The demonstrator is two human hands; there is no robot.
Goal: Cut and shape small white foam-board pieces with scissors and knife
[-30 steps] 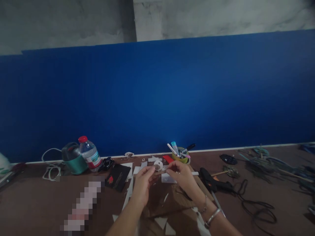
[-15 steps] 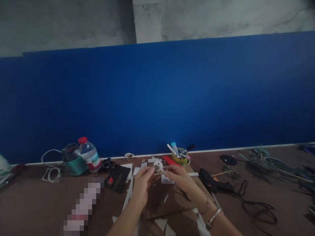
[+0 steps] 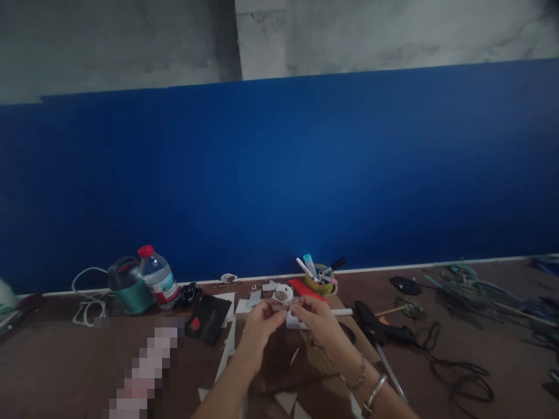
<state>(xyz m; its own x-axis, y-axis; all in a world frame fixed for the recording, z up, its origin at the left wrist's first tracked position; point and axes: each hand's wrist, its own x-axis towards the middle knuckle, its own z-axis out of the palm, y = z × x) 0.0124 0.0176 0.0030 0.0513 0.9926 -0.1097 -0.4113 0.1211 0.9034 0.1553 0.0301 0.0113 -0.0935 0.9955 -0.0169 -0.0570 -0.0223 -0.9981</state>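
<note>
A small white rounded piece with a brown patterned patch and a dark dot sits at the fingertips of both hands, above the middle of the bench. My left hand pinches its near left edge, thumb against fingers. My right hand pinches close by on the right, its fingertips almost meeting those of the left. The exact contact under the fingers is hidden. A similar white piece lies by the wall. Below the hands are a cardboard sheet and white paper scraps.
A yellow-green cup of pens and a red object stand behind. Right are a black glue gun with a looping cord and a pile of green strands. Left are a water bottle, a teal-and-dark container and a black card.
The white piece has turned and tilted, so its patterned patch shows more fully. My left fingers have shifted right and curled inward, closer to my right fingertips.
</note>
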